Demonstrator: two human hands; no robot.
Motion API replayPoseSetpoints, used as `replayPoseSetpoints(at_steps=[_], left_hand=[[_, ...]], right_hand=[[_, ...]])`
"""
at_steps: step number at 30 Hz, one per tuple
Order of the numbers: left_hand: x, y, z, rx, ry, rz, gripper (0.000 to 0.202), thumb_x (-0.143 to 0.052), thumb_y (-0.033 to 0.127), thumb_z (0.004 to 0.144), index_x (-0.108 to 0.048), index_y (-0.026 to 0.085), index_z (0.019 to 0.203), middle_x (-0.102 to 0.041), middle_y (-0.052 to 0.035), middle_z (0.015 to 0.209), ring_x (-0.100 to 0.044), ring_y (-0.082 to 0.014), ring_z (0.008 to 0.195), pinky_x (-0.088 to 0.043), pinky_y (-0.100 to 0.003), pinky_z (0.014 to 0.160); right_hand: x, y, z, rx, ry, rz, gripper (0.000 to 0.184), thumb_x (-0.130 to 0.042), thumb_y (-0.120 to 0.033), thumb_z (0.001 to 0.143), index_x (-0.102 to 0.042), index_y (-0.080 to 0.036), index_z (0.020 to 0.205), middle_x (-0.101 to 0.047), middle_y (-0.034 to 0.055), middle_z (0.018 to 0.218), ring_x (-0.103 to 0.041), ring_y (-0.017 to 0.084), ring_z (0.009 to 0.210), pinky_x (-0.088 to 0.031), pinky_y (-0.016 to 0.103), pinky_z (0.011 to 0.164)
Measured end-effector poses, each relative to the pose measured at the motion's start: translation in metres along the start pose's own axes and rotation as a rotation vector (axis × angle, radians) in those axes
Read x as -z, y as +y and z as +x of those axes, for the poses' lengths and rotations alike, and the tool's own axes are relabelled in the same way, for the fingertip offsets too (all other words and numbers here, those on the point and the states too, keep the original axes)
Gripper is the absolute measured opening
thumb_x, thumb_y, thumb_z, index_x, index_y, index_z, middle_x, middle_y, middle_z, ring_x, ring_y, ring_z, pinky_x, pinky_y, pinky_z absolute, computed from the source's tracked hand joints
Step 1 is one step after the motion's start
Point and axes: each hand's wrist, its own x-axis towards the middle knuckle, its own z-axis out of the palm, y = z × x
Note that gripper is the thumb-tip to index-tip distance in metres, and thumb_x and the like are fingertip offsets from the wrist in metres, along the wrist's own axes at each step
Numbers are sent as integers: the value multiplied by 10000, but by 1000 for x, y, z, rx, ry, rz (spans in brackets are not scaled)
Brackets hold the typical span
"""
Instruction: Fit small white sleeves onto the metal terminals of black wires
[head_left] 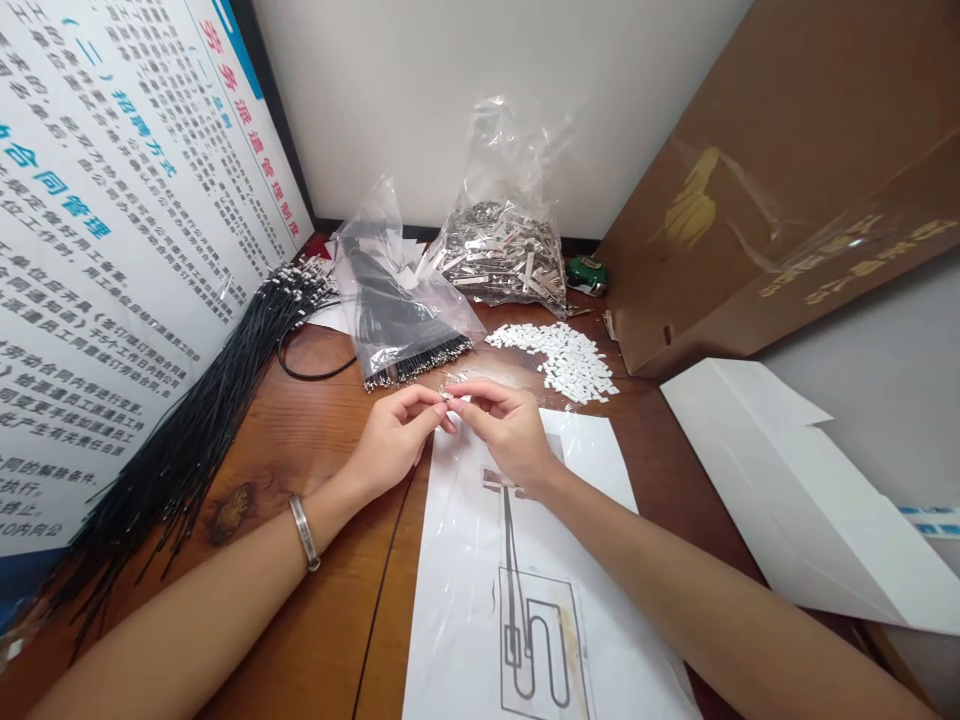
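My left hand (397,438) is closed in a pinch above the top edge of a printed drawing sheet (465,600). A thin black wire (386,580) runs down from beneath it toward the table's near edge. My right hand (506,425) is pinched too, its fingertips meeting those of the left. Between them is a tiny pale, shiny piece (445,395), mostly covered by fingers and too small to name. Just beyond the hands lie a pile of small white plastic pieces (577,365) and a clear bag of black wires (386,310) with metal-tipped ends.
A long bundle of black wires with white ends (195,400) lies at left beside a printed board (135,200). Behind stand a bag of flat metal strips (502,255) and a green tape measure (586,274). A brown box (750,200) and folded white card (795,490) are at right.
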Motion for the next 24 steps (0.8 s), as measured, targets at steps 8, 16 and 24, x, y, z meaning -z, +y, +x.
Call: replayPoseSetpoints(at_steps=[8,16,24], left_hand=[[2,-4,0,51,-31,-10,277,-671,382,766,-589,134,861,-735,-64,755,-445,-52,395,-335,-195,397],[4,0,2,37,-19,-27,284,-703,398,733,-616,133,788,-715,-49,733,-441,-46,403,-324,-189,379],[4,-2,3,12,-6,-23,241,-702,361,724,-631,135,766,-640,-1,642,-414,-45,408,-294,-194,383]], right_hand=[[-1,2,-1,-74,55,25,179,-735,-346,719,-727,-203,827,-694,31,780,-589,145,640,-488,323,623],[4,-7,0,-27,-17,-16,126,-728,-343,735,-724,-224,778,-712,26,747,-645,174,698,-519,353,682],[9,-2,6,-80,-59,-6,125,-761,-343,688,-727,-230,731,-717,21,762,-629,159,710,-503,344,699]])
